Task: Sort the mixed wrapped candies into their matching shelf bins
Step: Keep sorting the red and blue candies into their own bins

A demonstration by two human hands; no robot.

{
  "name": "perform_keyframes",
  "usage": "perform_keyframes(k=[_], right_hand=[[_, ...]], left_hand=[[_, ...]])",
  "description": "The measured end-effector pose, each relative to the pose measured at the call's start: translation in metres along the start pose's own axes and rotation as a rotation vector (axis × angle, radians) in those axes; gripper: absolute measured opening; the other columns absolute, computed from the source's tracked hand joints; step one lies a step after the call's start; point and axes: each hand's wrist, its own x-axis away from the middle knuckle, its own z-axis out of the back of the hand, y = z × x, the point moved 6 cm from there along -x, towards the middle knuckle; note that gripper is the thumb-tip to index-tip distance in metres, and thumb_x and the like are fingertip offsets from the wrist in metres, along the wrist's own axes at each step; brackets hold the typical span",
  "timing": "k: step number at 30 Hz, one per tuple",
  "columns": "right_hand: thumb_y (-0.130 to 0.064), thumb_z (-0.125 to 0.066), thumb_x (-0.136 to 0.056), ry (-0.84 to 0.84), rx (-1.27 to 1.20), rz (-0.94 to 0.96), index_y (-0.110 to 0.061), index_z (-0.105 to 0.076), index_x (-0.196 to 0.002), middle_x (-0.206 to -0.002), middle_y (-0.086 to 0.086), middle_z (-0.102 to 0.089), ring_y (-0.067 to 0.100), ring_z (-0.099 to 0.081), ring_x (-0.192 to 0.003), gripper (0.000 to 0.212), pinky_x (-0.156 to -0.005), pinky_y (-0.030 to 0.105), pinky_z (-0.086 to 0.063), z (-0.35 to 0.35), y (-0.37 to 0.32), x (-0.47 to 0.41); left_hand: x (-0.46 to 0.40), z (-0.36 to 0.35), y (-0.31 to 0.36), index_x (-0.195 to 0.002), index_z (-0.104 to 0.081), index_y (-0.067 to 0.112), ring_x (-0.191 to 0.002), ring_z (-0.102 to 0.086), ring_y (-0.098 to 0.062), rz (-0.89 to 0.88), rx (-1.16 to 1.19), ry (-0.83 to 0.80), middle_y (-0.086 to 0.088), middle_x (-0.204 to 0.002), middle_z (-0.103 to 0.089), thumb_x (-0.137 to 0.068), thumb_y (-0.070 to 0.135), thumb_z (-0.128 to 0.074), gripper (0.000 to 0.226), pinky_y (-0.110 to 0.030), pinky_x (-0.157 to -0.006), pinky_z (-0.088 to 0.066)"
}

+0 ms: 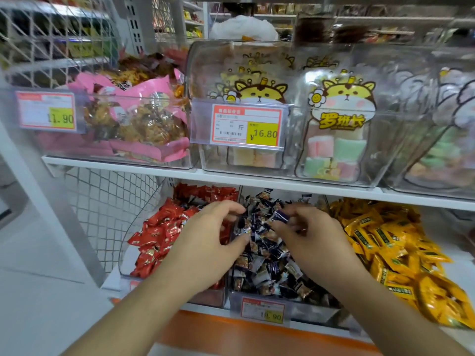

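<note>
Two bare hands sorting wrapped candies on the lower shelf, seen from the head camera.

Left to right: red foil-wrapped candies [159, 227] are filling the left clear bin; the left hand [213, 227] is reaching palm-down over the divider, fingers curled, though any catch is hidden; dark blue-wrapped candies [267, 260] are heaping in the middle clear plastic bin [303, 310]; the right hand [305, 227] is pinching one dark blue candy [279, 217]; yellow-wrapped candies [401, 253] are lying rightmost. Risk: a loosely pinched piece slipping into a neighbouring bin.
</note>
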Motion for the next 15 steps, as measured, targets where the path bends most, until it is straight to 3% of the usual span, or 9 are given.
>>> perform_keyframes(k=[2,4,7,11,13,15], right_hand=[[-0.04,-0.066,-0.098,-0.054,0.291,0.009,-0.037,-0.057,-0.138,-0.131,-0.01,-0.063,0.01,-0.06,-0.118,0.041,-0.089,0.02,-0.052,-0.001,0.006,-0.003],[-0.036,-0.064,-0.099,-0.072,0.377,0.031,-0.033,-0.045,-0.153,-0.151,-0.009,-0.049,0.015,-0.044,-0.141,0.057,-0.11,0.028,-0.042,-0.004,0.003,-0.003],[-0.038,-0.059,-0.102,-0.134,0.302,0.106,-0.04,-0.04,-0.153,-0.156,-0.016,-0.042,0.008,-0.038,-0.143,0.054,-0.113,0.024,-0.036,-0.018,-0.008,0.0],[-0.043,-0.05,-0.106,-0.295,0.224,0.24,-0.048,-0.031,-0.156,-0.16,-0.034,-0.024,-0.011,-0.019,-0.146,0.053,-0.114,0.012,-0.016,-0.045,-0.026,0.004],[-0.046,-0.046,-0.107,-0.357,0.209,0.256,-0.051,-0.028,-0.156,-0.16,-0.039,-0.018,-0.019,-0.012,-0.139,0.052,-0.117,0.014,-0.017,-0.057,-0.029,0.005],[-0.047,-0.046,-0.107,-0.372,0.193,0.246,-0.052,-0.03,-0.155,-0.159,-0.041,-0.017,-0.018,-0.015,-0.14,0.051,-0.12,0.019,-0.023,-0.063,-0.028,0.003]], left_hand=[[-0.002,0.011,-0.013,-0.131,-0.055,0.043,-0.115,-0.048,0.013,-0.014,-0.14,0.037,0.032,-0.129,-0.051,-0.096,0.036,-0.067,0.038,-0.006,-0.095,-0.034],[-0.009,0.021,-0.034,-0.134,-0.057,0.036,-0.122,-0.049,0.003,0.012,-0.247,0.069,0.023,-0.136,-0.052,-0.098,0.032,-0.063,0.037,-0.014,-0.101,-0.035],[-0.019,0.03,-0.063,-0.14,-0.055,0.031,-0.125,-0.054,-0.008,0.066,-0.34,0.07,0.013,-0.141,-0.055,-0.099,0.033,-0.061,0.042,-0.02,-0.102,-0.038],[-0.02,0.015,-0.087,-0.146,-0.053,0.029,-0.138,-0.046,-0.01,0.083,-0.429,-0.121,0.014,-0.153,-0.046,-0.102,0.037,-0.054,0.044,-0.024,-0.115,-0.031],[-0.017,0.009,-0.094,-0.147,-0.052,0.03,-0.143,-0.041,-0.01,0.081,-0.459,-0.185,0.014,-0.157,-0.042,-0.104,0.04,-0.049,0.044,-0.029,-0.121,-0.029],[-0.017,0.011,-0.096,-0.143,-0.056,0.03,-0.136,-0.047,-0.009,0.082,-0.459,-0.189,0.016,-0.15,-0.049,-0.104,0.042,-0.048,0.042,-0.029,-0.116,-0.035]])
